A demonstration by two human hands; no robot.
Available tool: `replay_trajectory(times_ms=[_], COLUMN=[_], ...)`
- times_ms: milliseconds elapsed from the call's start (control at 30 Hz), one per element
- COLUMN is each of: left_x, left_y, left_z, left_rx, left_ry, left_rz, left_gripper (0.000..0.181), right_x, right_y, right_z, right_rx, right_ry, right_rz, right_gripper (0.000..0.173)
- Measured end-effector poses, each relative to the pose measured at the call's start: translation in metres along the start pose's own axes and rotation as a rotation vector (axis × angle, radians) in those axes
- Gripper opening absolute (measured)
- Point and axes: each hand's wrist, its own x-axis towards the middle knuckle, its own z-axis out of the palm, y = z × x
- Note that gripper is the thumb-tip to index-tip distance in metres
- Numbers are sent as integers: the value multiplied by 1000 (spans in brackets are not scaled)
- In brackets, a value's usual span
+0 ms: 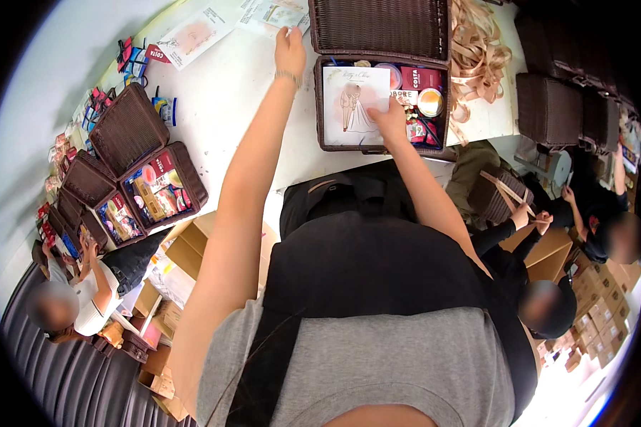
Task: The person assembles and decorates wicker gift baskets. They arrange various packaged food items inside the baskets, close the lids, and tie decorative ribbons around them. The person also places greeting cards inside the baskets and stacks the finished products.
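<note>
A brown wicker hamper [319, 107] lies before me with its woven lid [379, 26] raised. A white card [334, 96] with a drawing of a couple lies across the left of its contents. My right hand [391, 125] grips that card's right edge, thumb on its face. Beside the card are dark red boxes [419, 78], a round tub with a yellow centre [430, 102] and a pink packet [419, 131]. My left hand [290, 53] reaches to the table's far side. Its fingertips meet a clear packet of printed cards [284, 15]; whether they pinch it is unclear.
Another printed card [195, 37] lies far left. Peach ribbon [478, 53] heaps right of the hamper. Filled open hampers [165, 181] line the left table edge; closed hampers [547, 109] stack right. One person [93, 288] works left, another [529, 256] ties ribbon, a third stands beyond.
</note>
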Motion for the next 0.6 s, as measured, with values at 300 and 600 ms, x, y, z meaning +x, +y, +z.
replay_trajectory(times_ms=[300, 600], left_x=[9, -45], left_y=[74, 63], left_z=[18, -43], left_rx=[-342, 150], left_ry=[-325, -440], left_rz=[-425, 152], left_gripper=[68, 56], right_x=[-32, -137], right_y=[-31, 57], right_z=[-13, -98], right_rx=[-962, 397], right_ry=[166, -202], right_rz=[-222, 649], right_gripper=[55, 27])
